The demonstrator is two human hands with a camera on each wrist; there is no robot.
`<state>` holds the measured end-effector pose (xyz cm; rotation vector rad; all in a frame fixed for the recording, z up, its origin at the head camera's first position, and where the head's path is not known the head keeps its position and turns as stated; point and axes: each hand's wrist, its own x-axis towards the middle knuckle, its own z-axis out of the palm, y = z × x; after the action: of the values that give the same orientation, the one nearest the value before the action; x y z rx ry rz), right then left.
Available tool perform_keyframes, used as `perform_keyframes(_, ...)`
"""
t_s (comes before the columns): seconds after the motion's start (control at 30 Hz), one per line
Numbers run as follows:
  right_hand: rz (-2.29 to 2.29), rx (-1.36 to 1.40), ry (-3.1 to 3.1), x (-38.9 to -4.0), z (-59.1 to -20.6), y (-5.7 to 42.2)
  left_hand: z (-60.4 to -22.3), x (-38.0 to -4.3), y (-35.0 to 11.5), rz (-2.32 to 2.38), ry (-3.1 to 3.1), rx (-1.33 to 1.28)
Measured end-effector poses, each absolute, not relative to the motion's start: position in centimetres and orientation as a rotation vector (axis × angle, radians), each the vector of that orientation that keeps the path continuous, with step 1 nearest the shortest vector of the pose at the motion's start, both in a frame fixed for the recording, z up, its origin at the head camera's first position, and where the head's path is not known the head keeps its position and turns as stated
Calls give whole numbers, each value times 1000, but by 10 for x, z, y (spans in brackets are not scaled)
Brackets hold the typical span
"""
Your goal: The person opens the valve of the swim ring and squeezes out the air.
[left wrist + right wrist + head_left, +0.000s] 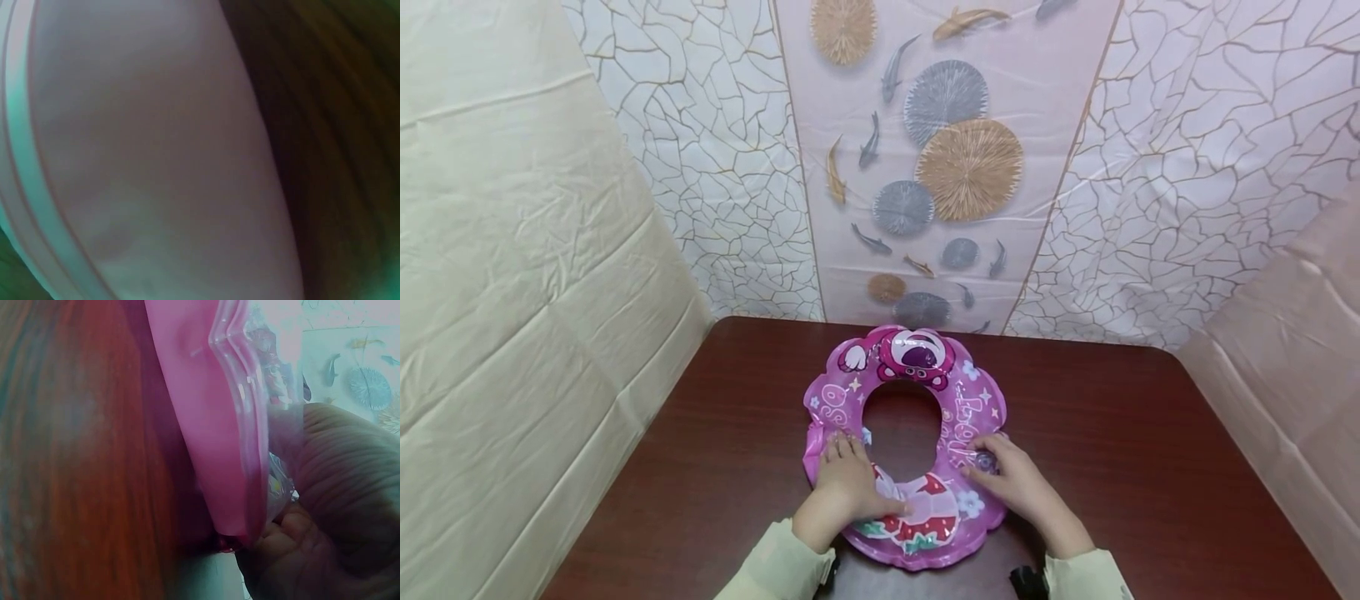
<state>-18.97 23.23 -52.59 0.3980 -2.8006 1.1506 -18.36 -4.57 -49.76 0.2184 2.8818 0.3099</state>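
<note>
A glossy pink-purple inflatable swim ring (977, 392) lies on the dark wooden table, printed with a bear, strawberries, flowers and lettering. Over its lower left part my left hand (842, 492) is spread flat, thumb reaching toward the strawberry print. My right hand (1018, 479) grips the right side, thumb and forefinger bent around the round valve (987, 461). In the right wrist view, curled fingers (294, 531) of that hand sit at the ring's seamed edge (244, 406). A blurred pale surface fills most of the left wrist view.
The brown tabletop (1097, 417) extends around the ring. Behind it hangs a patterned backdrop (902, 275) with fish and discs. Cream cloth walls (550, 292) stand at left and right. Dark straps (1028, 581) show at both wrists.
</note>
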Motion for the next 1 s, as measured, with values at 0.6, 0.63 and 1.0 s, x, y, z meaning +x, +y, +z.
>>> perform_keyframes(0.6, 1128, 401, -2799, -190, -527, 231, -496, -182, -45, 295, 2877, 208)
perform_keyframes(0.63, 1127, 401, -2798, -191, -528, 231, -496, -182, -45, 300, 2875, 207)
perform_keyframes(1.0, 1124, 390, -2815, -192, -529, 233, -497, -183, -45, 293, 2876, 211)
